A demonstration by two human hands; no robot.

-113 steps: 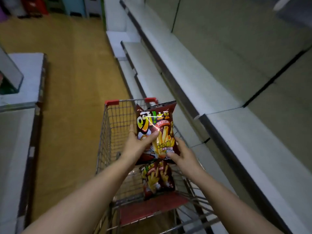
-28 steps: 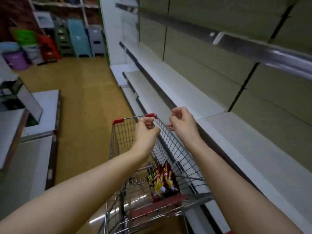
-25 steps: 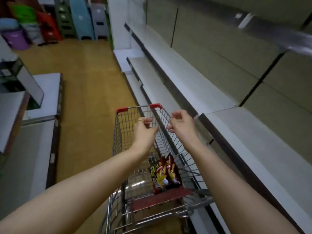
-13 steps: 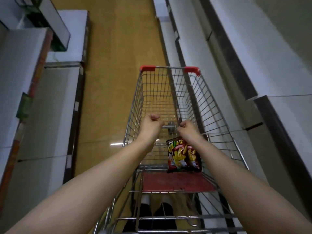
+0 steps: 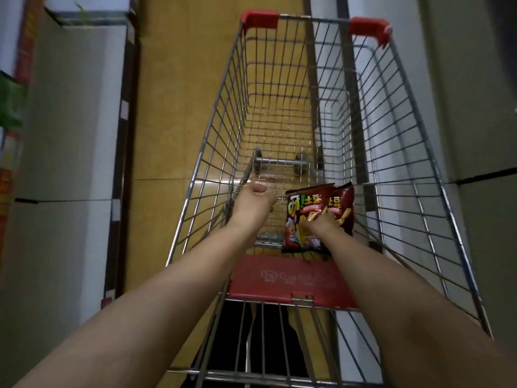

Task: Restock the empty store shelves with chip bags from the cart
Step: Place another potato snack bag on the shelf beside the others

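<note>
- The wire shopping cart (image 5: pixel 405 163) stands lengthwise in the aisle and is seen from above, with a red corner cap (image 5: pixel 260 19) on each far corner of its rim.
- Two dark red chip bags stand upright at the near end of the basket, just in front of the red seat flap (image 5: pixel 288 278).
- The front chip bag (image 5: pixel 302 211) shows yellow fries and bold lettering. The rear chip bag (image 5: pixel 343 201) is tucked behind it and shifted to the right, so the two overlap and touch.
- The right hand (image 5: pixel 321 224) is down inside the basket at the right edge of the front chip bag, with its fingers (image 5: pixel 312 221) bent over the face of the bag. The thumb is hidden and the hand is blurred, so I cannot tell whether it has a real grip.
- The left hand (image 5: pixel 253 204) is also inside the basket, to the left of the bags and apart from them. Its thumb lies on top and its fingers bend away out of sight. Nothing shows in it, but I cannot tell how far it is closed.
- The rest of the basket's mesh bottom is bare, and the yellow floor (image 5: pixel 173 107) shows through it.
- Pale shelves (image 5: pixel 475 107) run along the right side of the cart.
- A grey-white shelving unit (image 5: pixel 70 121) stands across the aisle on the left.
</note>
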